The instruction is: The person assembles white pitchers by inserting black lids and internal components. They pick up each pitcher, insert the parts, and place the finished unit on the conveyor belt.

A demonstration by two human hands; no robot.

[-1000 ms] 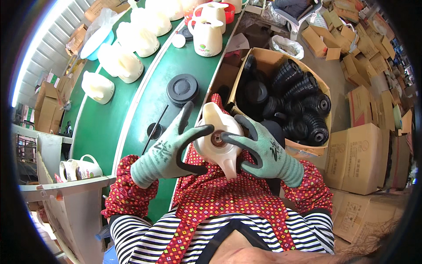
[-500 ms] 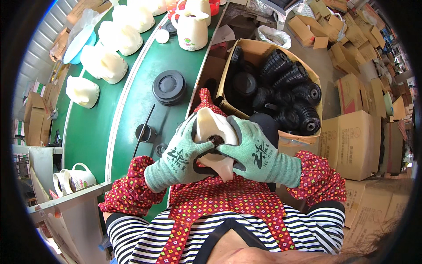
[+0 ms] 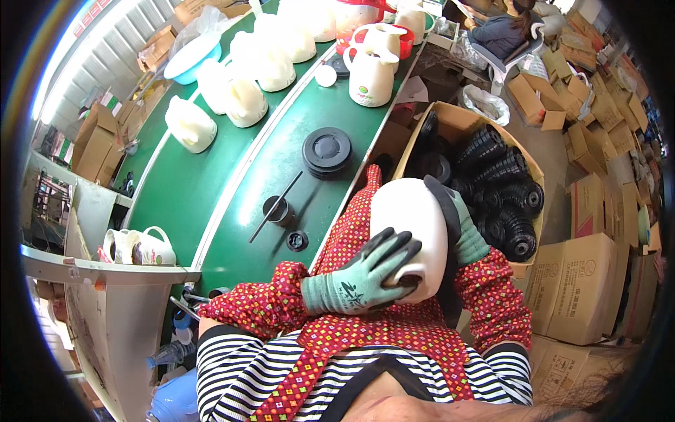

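A cream-white jug [image 3: 411, 211] lies tilted in my hands above my lap, its smooth rounded body turned up. My left hand [image 3: 376, 273], in a green and black glove, curls over the jug's near end beside a small dark opening. Along the right side my gloved right hand [image 3: 460, 221] grips the jug, its fingers partly hidden behind it. To the left, on the green work surface [image 3: 232, 232], are a stack of black round lids [image 3: 328, 152], a black cup [image 3: 280, 210] with a dark rod [image 3: 276, 207] across it, and a small black ring-shaped part [image 3: 297, 241].
An open carton [image 3: 524, 264] of stacked black parts stands at my right. Several white jugs [image 3: 191, 124] line the far work surface, near a red basket [image 3: 406, 43]. Brown cartons [image 3: 573, 285] pile up at right. Another person [image 3: 499, 35] sits at the far right.
The jug has been turned over so its rounded body faces up. My left hand has moved from its middle to its near end, my right hand to its right side. The view has shifted.
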